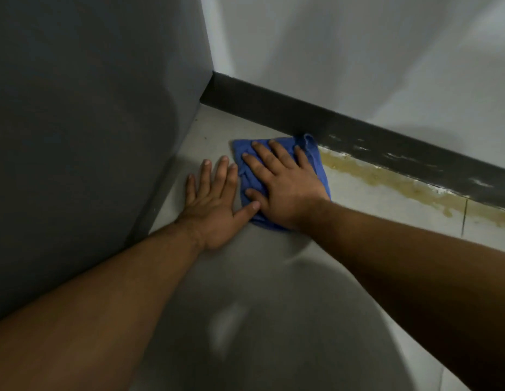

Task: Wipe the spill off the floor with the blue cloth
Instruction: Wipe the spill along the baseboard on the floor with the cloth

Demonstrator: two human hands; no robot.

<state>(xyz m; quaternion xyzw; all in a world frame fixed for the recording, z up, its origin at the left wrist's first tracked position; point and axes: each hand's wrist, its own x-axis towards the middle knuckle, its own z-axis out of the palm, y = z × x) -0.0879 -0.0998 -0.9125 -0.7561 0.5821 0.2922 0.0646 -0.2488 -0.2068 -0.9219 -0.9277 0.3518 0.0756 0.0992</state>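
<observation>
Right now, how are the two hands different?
The right hand presses flat on the blue cloth; the left hand lies on the bare floor. The right hand is next to the yellowish spill; the left hand sits nearer the dark grey panel. The left thumb touches the cloth's edge. Both are palm down with fingers spread.

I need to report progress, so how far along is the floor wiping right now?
Done: the floor left of the cloth, toward the corner, shows no stain, though I can't tell if it was ever wet. In hand: the right hand presses the cloth flat at the stain's left end; the left hand rests flat on the floor beside it. Left: the yellowish spill runs along the baseboard to the right, unwiped.
</observation>
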